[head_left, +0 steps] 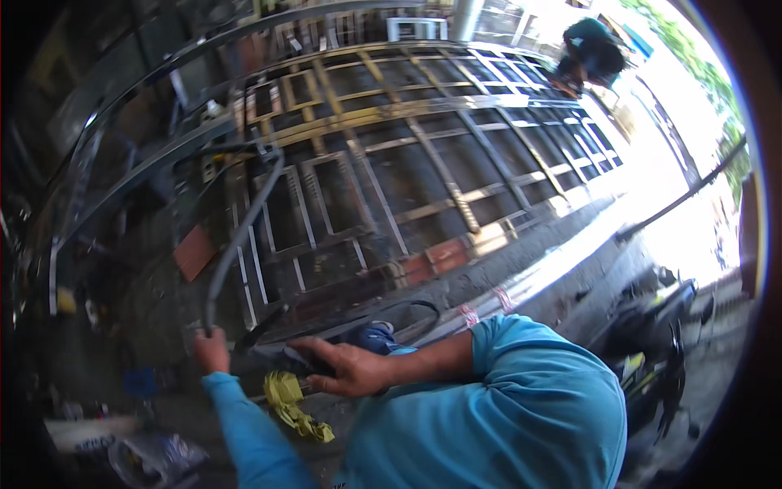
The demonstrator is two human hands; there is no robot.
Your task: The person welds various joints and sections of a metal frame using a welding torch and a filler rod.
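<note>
My left hand (pixel 213 351) is closed around the lower end of a thick grey cable or hose (pixel 236 244), which rises in a curve toward the metal framework. To its right, my right hand (pixel 350 368) has its index finger and thumb apart, and I see nothing gripped between them. A blurred dark object (pixel 273 352) lies by its fingertips; its kind is unclear. Just below that hand is a crumpled yellow strap-like bundle (pixel 285 395). The large metal frame of crossing bars (pixel 415 130) lies ahead of both hands.
At the far right a person (pixel 593 53) bends over the frame's edge. A motorcycle (pixel 652 342) stands at the right. A reddish-brown plate (pixel 194 253) lies left of the cable. Long metal bars (pixel 155 167) cross the left side. A clear plastic bag (pixel 159 458) sits lower left.
</note>
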